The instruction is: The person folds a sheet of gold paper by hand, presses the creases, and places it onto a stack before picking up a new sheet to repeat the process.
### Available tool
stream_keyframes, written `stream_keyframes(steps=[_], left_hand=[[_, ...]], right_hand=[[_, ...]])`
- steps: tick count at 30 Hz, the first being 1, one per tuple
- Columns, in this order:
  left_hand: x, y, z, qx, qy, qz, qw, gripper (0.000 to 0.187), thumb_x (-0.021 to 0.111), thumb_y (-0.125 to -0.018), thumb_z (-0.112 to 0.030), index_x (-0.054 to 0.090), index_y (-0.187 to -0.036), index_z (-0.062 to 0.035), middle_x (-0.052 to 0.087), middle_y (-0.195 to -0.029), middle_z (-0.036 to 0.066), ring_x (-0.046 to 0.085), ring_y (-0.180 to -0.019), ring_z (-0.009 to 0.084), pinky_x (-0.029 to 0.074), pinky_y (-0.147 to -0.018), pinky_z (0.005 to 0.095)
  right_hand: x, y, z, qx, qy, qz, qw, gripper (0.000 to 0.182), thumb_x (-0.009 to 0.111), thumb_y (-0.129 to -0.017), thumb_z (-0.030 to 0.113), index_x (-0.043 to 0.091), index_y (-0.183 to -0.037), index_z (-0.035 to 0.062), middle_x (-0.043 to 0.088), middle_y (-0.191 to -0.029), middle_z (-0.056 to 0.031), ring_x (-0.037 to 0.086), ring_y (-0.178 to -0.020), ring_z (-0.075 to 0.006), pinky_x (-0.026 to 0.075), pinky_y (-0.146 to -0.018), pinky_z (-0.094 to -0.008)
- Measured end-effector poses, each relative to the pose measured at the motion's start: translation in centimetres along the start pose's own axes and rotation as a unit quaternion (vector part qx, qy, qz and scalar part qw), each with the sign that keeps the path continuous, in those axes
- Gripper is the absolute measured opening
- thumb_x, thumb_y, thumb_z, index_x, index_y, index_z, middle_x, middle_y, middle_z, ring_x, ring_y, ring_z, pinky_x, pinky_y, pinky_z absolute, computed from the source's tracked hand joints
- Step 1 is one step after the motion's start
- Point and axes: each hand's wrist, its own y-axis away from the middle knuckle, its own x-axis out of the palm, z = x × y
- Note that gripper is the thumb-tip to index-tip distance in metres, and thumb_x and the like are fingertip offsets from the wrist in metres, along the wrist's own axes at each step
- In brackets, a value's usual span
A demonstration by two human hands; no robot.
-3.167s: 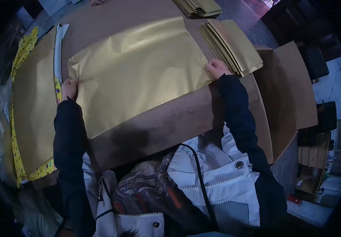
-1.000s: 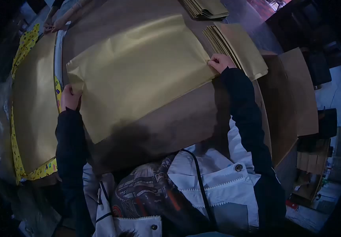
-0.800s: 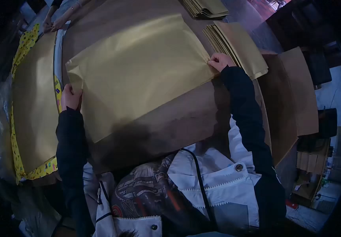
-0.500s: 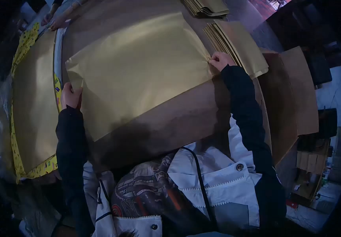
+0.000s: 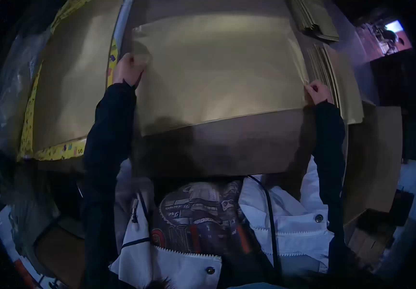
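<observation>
A wide gold-brown paper sheet [image 5: 217, 72] stretches between my hands over the brown work surface. At its left edge, my left hand [image 5: 129, 70] is closed on the paper, with some fingers hidden. My right hand [image 5: 319, 91] pinches the opposite edge, where the paper has a narrow fold running up the side. The near edge of the sheet is nearly straight and casts a shadow on the brown surface [image 5: 237, 149].
Left of my left hand lies another gold-brown sheet [image 5: 73, 72] bordered by yellow printed material [image 5: 63, 150]. Folded paper stacks [image 5: 340, 77] stand beside my right hand, with another stack [image 5: 316, 17] farther back. A cardboard box [image 5: 374, 154] sits at the right.
The view has turned, so the sheet and both hands appear farther right. The sheet's near edge now looks more level. Another person's hands at the upper left are out of view.
</observation>
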Motion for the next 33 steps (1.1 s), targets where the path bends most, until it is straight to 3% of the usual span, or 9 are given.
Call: stream_keyframes(steps=[2, 6, 9, 12, 16, 18, 28, 30, 33], left_hand=[[-1.6, 1.1, -2.5, -0.034, 0.002, 0.046, 0.998, 0.036, 0.071, -0.074, -0.024, 0.061, -0.100, -0.0016, 0.067, -0.096, 0.017, 0.064, -0.092, 0.0313, 0.049, -0.079, 0.0368], [-0.9, 0.8, -1.8, -0.033, 0.008, 0.017, 0.999, 0.040, 0.071, -0.076, -0.028, 0.060, -0.104, -0.0021, 0.066, -0.098, 0.018, 0.063, -0.096, 0.0335, 0.049, -0.083, 0.0380], [-0.4, 0.6, -1.2, 0.021, -0.050, -0.019, 0.998, 0.040, 0.073, -0.073, -0.023, 0.061, -0.103, -0.0004, 0.066, -0.089, 0.017, 0.064, -0.085, 0.0293, 0.050, -0.075, 0.0360], [-0.7, 0.7, -1.9, -0.035, -0.050, 0.011, 0.998, 0.037, 0.073, -0.074, -0.024, 0.062, -0.102, -0.0013, 0.065, -0.087, 0.016, 0.064, -0.083, 0.0292, 0.050, -0.075, 0.0367], [-1.4, 1.4, -2.7, -0.034, -0.060, 0.015, 0.997, 0.039, 0.074, -0.074, -0.025, 0.061, -0.104, -0.0036, 0.063, -0.086, 0.012, 0.062, -0.083, 0.0285, 0.050, -0.073, 0.0363], [-1.6, 1.7, -3.1, -0.040, -0.047, 0.008, 0.998, 0.039, 0.074, -0.074, -0.025, 0.061, -0.104, -0.0039, 0.063, -0.087, 0.012, 0.063, -0.084, 0.0286, 0.050, -0.074, 0.0364], [-1.4, 1.6, -2.6, -0.051, -0.024, 0.010, 0.998, 0.040, 0.072, -0.075, -0.025, 0.061, -0.107, -0.0045, 0.067, -0.096, 0.013, 0.064, -0.091, 0.0280, 0.050, -0.080, 0.0362], [-1.4, 1.6, -2.9, -0.057, -0.028, 0.011, 0.998, 0.041, 0.071, -0.075, -0.025, 0.060, -0.108, -0.0044, 0.067, -0.099, 0.015, 0.063, -0.094, 0.0296, 0.050, -0.081, 0.0369], [-1.0, 1.4, -2.2, -0.026, -0.049, -0.002, 0.998, 0.041, 0.071, -0.076, -0.026, 0.060, -0.109, -0.0043, 0.066, -0.100, 0.016, 0.063, -0.094, 0.0306, 0.050, -0.081, 0.0373]], right_hand=[[0.6, -0.4, -1.3, 0.001, -0.028, 0.009, 1.000, 0.025, 0.067, -0.083, 0.025, 0.063, -0.091, 0.0011, 0.064, -0.084, -0.0163, 0.062, -0.080, -0.0310, 0.049, -0.071, -0.0388], [0.7, -0.8, -1.8, -0.004, -0.007, 0.003, 1.000, 0.023, 0.067, -0.083, 0.023, 0.062, -0.088, 0.0005, 0.064, -0.079, -0.0137, 0.061, -0.074, -0.0252, 0.048, -0.069, -0.0367], [0.8, -1.2, -3.0, -0.028, -0.017, 0.001, 0.999, 0.023, 0.067, -0.083, 0.022, 0.062, -0.088, -0.0005, 0.063, -0.078, -0.0139, 0.061, -0.073, -0.0244, 0.048, -0.068, -0.0364], [0.6, -0.9, -2.6, -0.011, -0.018, 0.001, 1.000, 0.022, 0.065, -0.086, 0.021, 0.061, -0.088, -0.0009, 0.061, -0.075, -0.0118, 0.058, -0.069, -0.0229, 0.047, -0.067, -0.0350], [0.0, -0.8, -1.4, 0.017, 0.001, 0.019, 1.000, 0.023, 0.064, -0.086, 0.021, 0.060, -0.086, -0.0014, 0.059, -0.071, -0.0098, 0.056, -0.067, -0.0197, 0.047, -0.066, -0.0334], [0.4, -0.9, -2.3, 0.010, -0.069, 0.022, 0.997, 0.019, 0.065, -0.086, 0.018, 0.057, -0.080, 0.0015, 0.055, -0.070, -0.0046, 0.051, -0.068, -0.0135, 0.044, -0.063, -0.0296], [1.0, -1.6, -4.3, 0.004, -0.012, 0.011, 1.000, 0.021, 0.066, -0.085, 0.022, 0.061, -0.086, 0.0012, 0.061, -0.073, -0.0086, 0.057, -0.068, -0.0177, 0.047, -0.067, -0.0326], [0.7, -1.3, -3.3, -0.003, -0.010, -0.006, 1.000, 0.021, 0.066, -0.085, 0.020, 0.058, -0.079, 0.0016, 0.057, -0.068, -0.0055, 0.053, -0.065, -0.0138, 0.045, -0.063, -0.0298], [0.4, -1.0, -2.6, -0.033, -0.010, -0.014, 0.999, 0.023, 0.067, -0.084, 0.022, 0.059, -0.079, 0.0010, 0.058, -0.069, -0.0073, 0.054, -0.065, -0.0155, 0.046, -0.063, -0.0311]])
